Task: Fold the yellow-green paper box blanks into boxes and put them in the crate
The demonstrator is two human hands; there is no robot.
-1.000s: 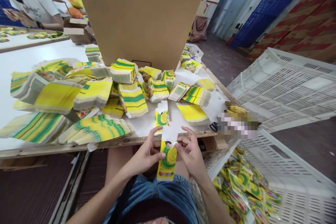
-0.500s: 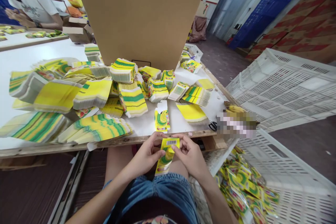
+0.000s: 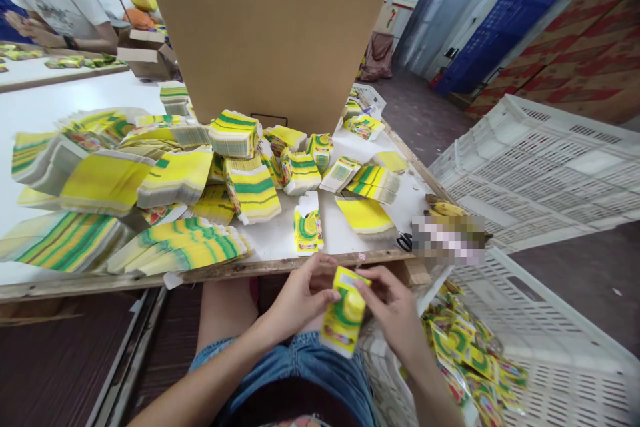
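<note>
Both my hands hold one small yellow and green carton (image 3: 345, 317) over my lap, just below the table's wooden front edge (image 3: 240, 268). My left hand (image 3: 303, 297) grips its left side, fingers curled round it. My right hand (image 3: 393, 310) pinches its upper right corner. The carton is folded into a box shape and tilts to the right. A flat carton blank (image 3: 307, 227) lies on the table just beyond my hands.
Stacks of flat yellow and green carton blanks (image 3: 175, 177) cover the white table. A tall brown cardboard box (image 3: 270, 33) stands behind them. Scissors (image 3: 406, 240) lie near the right edge. White plastic crates (image 3: 540, 167) stand at right, one holding folded cartons (image 3: 470, 360). Another person (image 3: 60, 7) sits far left.
The carton went from an unfolded blank with white flaps up to a closed box. My hands have carried it down and to the right, toward the crate.
</note>
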